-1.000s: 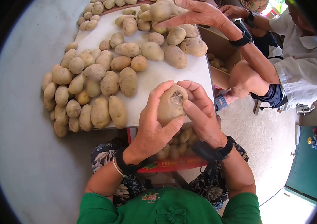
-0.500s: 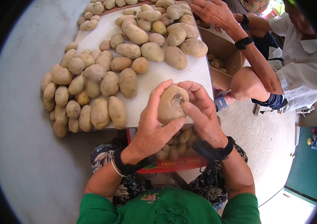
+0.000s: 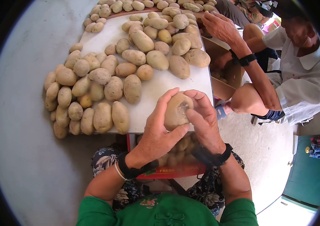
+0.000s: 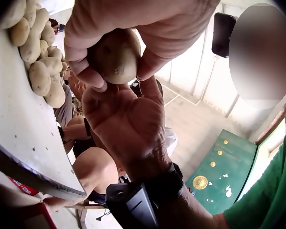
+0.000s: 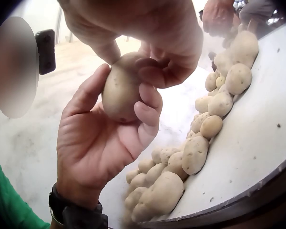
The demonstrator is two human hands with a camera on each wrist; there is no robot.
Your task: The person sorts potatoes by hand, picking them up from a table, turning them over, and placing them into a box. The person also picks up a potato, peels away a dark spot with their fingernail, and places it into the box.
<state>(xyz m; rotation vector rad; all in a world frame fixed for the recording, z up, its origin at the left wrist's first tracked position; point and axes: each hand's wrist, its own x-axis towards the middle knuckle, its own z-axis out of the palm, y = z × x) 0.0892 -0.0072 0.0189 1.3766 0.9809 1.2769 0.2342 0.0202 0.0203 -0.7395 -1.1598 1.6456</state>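
Both hands are together on one potato [image 3: 174, 115]: left hand [image 3: 153, 132] grips its left side, right hand [image 3: 208, 130] its right, right thumb beside a dark, sunken blemish [image 3: 183, 107], all by the near edge of the white tabletop [image 3: 156, 84]. Progress, as judged: this potato is in hand and not set down, and many whole potatoes [image 3: 102, 117] lie loose left of and beyond the hands, so much appears left. Below the hands, a red carton [image 3: 171, 172] holds potatoes; whether these are finished, cannot tell.
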